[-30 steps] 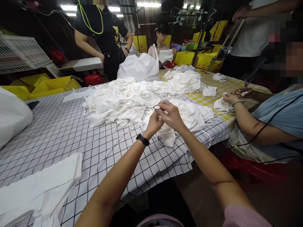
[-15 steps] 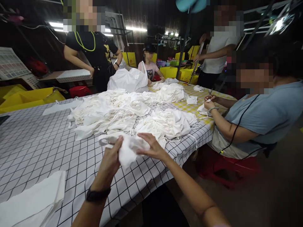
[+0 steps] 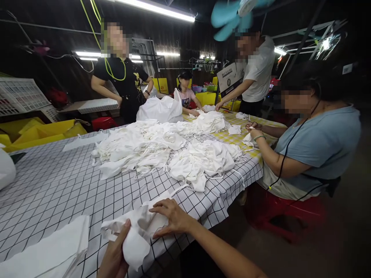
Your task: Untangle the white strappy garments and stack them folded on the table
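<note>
My left hand point(image 3: 114, 255) grips a crumpled white cloth piece point(image 3: 136, 231) near the front edge of the checked table point(image 3: 58, 185). My right hand point(image 3: 171, 218) rests on the same cloth, fingers curled over its right side. A thin white strap runs from the cloth toward the nearer white pile point(image 3: 203, 162). A larger heap of white cloth pieces point(image 3: 139, 144) lies behind it. To my left sits a flat stack of folded white pieces point(image 3: 49, 251).
A seated person in a blue shirt point(image 3: 319, 143) works with scissors at the right table edge. Three other people stand or sit at the far end beside a white bag point(image 3: 160, 110). Yellow bins point(image 3: 40, 131) and a white crate point(image 3: 20, 94) stand at left.
Both hands pulled one white cloth piece out of the pile and drew it toward me, down to the front table edge. The camera tilted upward, showing more of the room.
</note>
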Tool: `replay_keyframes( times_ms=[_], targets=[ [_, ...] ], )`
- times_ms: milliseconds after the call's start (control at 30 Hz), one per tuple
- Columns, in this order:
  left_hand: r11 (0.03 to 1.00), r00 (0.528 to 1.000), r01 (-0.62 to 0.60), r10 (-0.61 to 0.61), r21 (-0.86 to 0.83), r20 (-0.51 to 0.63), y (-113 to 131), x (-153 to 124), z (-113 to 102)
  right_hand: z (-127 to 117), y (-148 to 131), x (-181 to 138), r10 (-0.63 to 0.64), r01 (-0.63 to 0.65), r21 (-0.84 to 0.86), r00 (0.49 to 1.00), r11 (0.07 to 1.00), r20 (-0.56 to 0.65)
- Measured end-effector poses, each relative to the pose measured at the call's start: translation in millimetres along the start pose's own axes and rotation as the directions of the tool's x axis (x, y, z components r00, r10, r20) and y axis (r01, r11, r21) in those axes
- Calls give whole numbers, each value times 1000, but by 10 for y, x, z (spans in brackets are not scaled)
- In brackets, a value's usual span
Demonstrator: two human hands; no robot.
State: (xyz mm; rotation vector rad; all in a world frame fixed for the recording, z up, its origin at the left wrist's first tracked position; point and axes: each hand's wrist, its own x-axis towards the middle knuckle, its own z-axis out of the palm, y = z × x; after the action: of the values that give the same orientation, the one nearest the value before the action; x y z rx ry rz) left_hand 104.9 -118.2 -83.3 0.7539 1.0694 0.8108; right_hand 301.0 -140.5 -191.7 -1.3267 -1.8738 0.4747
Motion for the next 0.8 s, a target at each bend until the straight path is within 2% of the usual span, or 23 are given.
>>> replay_keyframes(
  times_ms=[133,267,367,433,500,567,633,667,733,800],
  targets=[
    [994,999,-27,30,-110,20,-76,86,-51,140,-213,-47,-67,72,106,996,992,-52],
    [979,996,-89,88,-183,-14,-42,41,-35,154,-550,-74,74,-6,335,979,942,-191],
    [986,993,-103,111,-129,50,57,-34,-109,-125,-767,-50,191,-40,478,943,877,-272],
    [990,987,-123,129,-66,96,134,-45,-215,-399,-874,-17,263,-82,557,931,827,-253],
    [988,986,-156,155,6,60,192,-20,-334,-663,-955,22,316,-128,629,929,766,-195],
    [963,973,-220,229,153,-40,216,10,-414,-864,-1023,61,326,-162,653,935,740,-138],
    [873,929,-281,352,398,-116,207,4,-415,-974,-1084,101,329,-214,587,940,781,-95],
    [797,900,-315,423,515,-105,193,-19,-380,-995,-1114,122,335,-248,522,939,816,-78],
    [645,859,-408,512,647,32,149,-92,-257,-979,-1168,168,356,-312,375,933,873,-53],
    [545,809,-557,527,627,261,87,-169,-101,-921,-1208,217,360,-339,282,933,898,-25]
  ],
)
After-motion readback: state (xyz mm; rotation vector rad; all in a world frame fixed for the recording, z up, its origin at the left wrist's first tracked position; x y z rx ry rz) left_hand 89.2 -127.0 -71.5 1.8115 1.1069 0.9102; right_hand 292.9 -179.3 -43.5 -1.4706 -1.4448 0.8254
